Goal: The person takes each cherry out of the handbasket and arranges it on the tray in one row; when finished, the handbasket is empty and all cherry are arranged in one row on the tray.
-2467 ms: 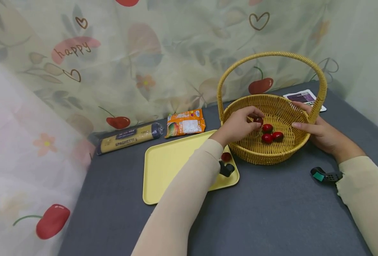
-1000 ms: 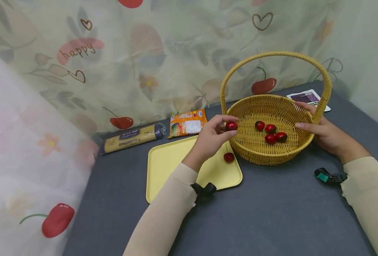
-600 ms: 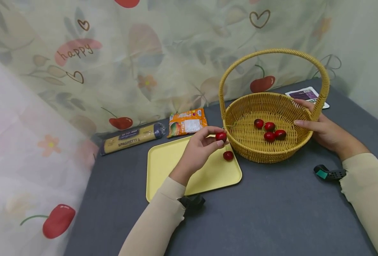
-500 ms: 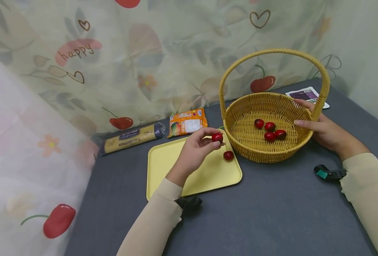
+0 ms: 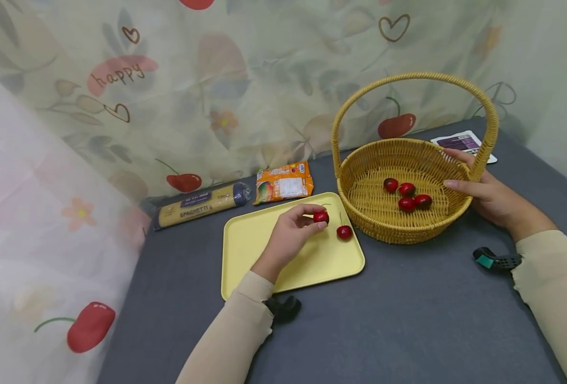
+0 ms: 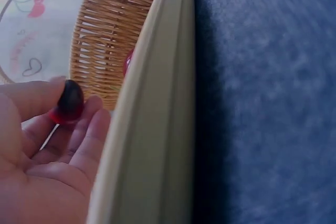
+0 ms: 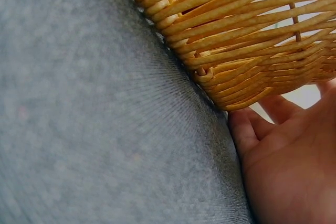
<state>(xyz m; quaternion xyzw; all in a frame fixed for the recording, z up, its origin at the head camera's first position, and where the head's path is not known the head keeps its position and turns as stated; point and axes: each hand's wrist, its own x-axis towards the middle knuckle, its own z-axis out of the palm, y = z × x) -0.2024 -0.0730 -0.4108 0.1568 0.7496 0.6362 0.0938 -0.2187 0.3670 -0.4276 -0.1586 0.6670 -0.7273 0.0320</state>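
My left hand (image 5: 288,234) pinches a dark red cherry (image 5: 320,217) between thumb and fingers, low over the yellow tray (image 5: 254,250). In the left wrist view the same cherry (image 6: 71,100) shows a dark, almost black side. A second cherry (image 5: 344,233), stem upward, lies on the tray near its right edge. To the right stands a wicker basket (image 5: 369,226) with a tall hoop handle, several cherries (image 5: 406,204) on its floor. My right hand (image 5: 496,200) grips the basket's right rim, thumb inside; in the right wrist view its fingers (image 7: 244,132) are against the outer wall.
Behind the tray lie a spaghetti pack (image 5: 201,205) and an orange snack packet (image 5: 285,183). A white and purple card or packet (image 5: 463,143) sits behind the basket. A printed curtain (image 5: 264,80) borders the grey table (image 5: 384,314) at the back and left.
My left hand took a cherry out of the basket, carried it left over the rim and lowered it toward the tray. The right hand has stayed on the basket rim.
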